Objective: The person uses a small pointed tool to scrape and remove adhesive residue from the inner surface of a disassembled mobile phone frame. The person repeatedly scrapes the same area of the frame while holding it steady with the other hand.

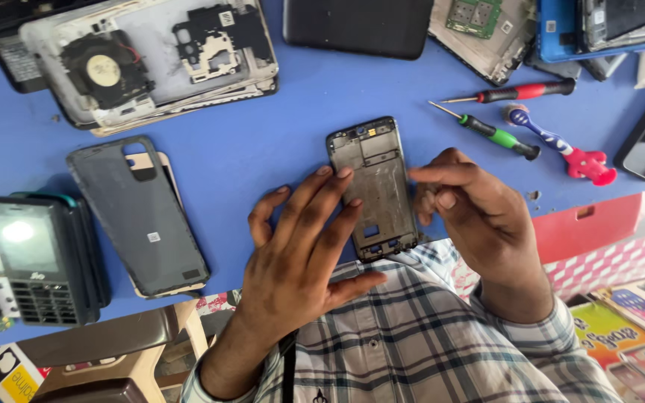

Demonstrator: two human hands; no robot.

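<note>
I am looking down at a blue bench [278,127] and the stripped phone frame [374,186] is lying just right of the centre of the frame, its inner metal side facing up. My left hand [300,261] is resting on the frame's left edge, fingers spread and fingertips [341,173] touching the metal; the grip is open and flat, pressing rather than closing around anything. My right hand [479,216] is sitting against the frame's right edge with the fingers curled in and the thumb and forefinger pinched together; I cannot tell whether anything small is held in that pinch.

To the right of the hands, in the upper right of the frame, a red-handled screwdriver [520,92], a green-handled screwdriver [494,134] and a blue and pink toothbrush [561,145] are lying on the bench, well apart from the frame. At the left of centre a grey phone back cover [139,216] is lying face down over another panel. At the far left edge a dark keypad phone [31,257] is sitting on a stack. In the upper left a pale open phone housing [143,60] with a round black part is lying, and a black slab [356,26] is at the top centre. My checked shirt [412,328] is filling the bottom of the frame
</note>
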